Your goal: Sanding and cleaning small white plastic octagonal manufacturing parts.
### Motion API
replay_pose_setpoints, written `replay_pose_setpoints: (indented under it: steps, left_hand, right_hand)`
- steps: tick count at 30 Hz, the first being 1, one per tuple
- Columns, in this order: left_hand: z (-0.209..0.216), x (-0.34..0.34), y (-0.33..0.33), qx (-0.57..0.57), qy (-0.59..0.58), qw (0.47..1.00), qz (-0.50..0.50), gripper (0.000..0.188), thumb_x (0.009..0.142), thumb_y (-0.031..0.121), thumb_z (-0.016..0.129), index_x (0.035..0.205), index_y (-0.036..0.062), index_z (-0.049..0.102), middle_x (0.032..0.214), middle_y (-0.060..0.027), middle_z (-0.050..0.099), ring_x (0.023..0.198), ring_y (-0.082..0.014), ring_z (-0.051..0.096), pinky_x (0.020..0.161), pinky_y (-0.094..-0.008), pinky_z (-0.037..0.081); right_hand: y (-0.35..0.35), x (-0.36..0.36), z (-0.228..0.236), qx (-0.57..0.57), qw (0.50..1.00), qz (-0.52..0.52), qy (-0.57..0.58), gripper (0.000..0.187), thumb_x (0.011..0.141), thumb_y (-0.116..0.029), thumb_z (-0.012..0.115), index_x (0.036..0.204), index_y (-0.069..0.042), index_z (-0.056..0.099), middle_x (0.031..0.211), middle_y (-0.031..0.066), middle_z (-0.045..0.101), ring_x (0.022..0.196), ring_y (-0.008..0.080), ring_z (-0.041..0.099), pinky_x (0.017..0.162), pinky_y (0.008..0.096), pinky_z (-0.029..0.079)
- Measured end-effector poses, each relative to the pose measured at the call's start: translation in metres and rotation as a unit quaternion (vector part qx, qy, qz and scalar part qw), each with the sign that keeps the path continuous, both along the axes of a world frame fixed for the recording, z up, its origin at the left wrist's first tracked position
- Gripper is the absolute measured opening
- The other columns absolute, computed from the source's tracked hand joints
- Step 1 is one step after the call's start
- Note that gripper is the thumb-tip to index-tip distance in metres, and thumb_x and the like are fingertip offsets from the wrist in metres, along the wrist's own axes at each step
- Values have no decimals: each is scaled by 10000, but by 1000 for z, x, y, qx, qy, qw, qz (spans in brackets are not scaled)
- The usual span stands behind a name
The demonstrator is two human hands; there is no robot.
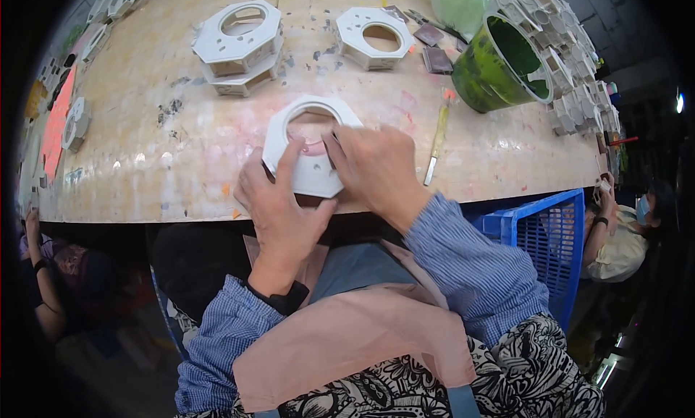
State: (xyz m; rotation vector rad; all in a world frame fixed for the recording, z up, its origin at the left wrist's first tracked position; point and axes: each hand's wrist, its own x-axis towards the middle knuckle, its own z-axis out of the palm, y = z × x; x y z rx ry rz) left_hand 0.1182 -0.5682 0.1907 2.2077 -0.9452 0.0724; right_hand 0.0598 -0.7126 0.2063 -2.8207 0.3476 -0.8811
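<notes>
A white octagonal frame (327, 180) with a large round hole and small holes in its face lies near the table's front edge. Gripping it at the left and front is my left hand (279, 204), its index finger reaching to the hole's rim. My right hand (380, 168) is closed against the right side of that rim, fingers pressed together; whatever is pinched in them is hidden. Farther back, two similar frames (239, 52) sit stacked at the left. Another octagonal frame (373, 38) lies to their right.
Right of my hands lies a knife (436, 144) with a yellowish handle. Beyond it stand a green-stained bucket (486, 74) and brown square pads (437, 60). White parts (579, 107) pile along the right edge. A blue crate (546, 244) is beside me; people sit at both sides.
</notes>
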Motion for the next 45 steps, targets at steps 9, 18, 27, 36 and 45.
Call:
replay_pose_setpoints:
  steps: [9, 18, 27, 36, 45]
  left_hand:
    - [0, 0, 1, 4, -21, 1000, -21, 924, 541, 167, 843, 1386, 192, 468, 1273, -224, 394, 1204, -387, 391, 1035, -504, 249]
    - [-4, 2, 3, 6, -30, 999, -23, 906, 545, 200, 856, 1370, 184, 482, 1268, -217, 402, 1204, -386, 395, 1030, -495, 252]
    - [1, -1, 3, -8, -7, 1000, -10, 1014, 565, 227, 857, 1462, 193, 385, 1238, -219, 417, 1194, -388, 402, 1029, -497, 251]
    - [-11, -1, 0, -50, -33, 998, 6, 931, 693, 179, 777, 1498, 129, 312, 1203, -227, 436, 1171, -386, 420, 1017, -493, 260]
    - [-15, 5, -1, -107, -8, 994, 9, 945, 740, 168, 726, 1520, 57, 205, 1207, -182, 480, 1142, -353, 449, 991, -473, 264]
  right_hand:
    - [6, 0, -2, -20, 1000, -8, -20, 268, 838, -203, 685, 636, -94, 548, 521, 84, 550, 448, 280, 526, 486, 377, 390]
    - [7, -6, 5, -8, 999, -27, 26, 247, 868, -232, 655, 680, -93, 575, 548, 100, 564, 466, 297, 535, 492, 398, 405]
    - [31, -44, 25, 93, 995, 42, 17, 217, 831, -169, 692, 675, -90, 563, 546, 66, 547, 458, 267, 517, 480, 364, 377]
    - [35, -20, 5, 18, 998, 50, 35, 241, 825, -211, 682, 659, -102, 546, 530, 56, 554, 457, 238, 537, 484, 346, 395]
    - [43, -5, 1, -5, 999, 35, 24, 215, 812, -192, 686, 660, -103, 564, 526, 61, 562, 466, 229, 562, 481, 345, 418]
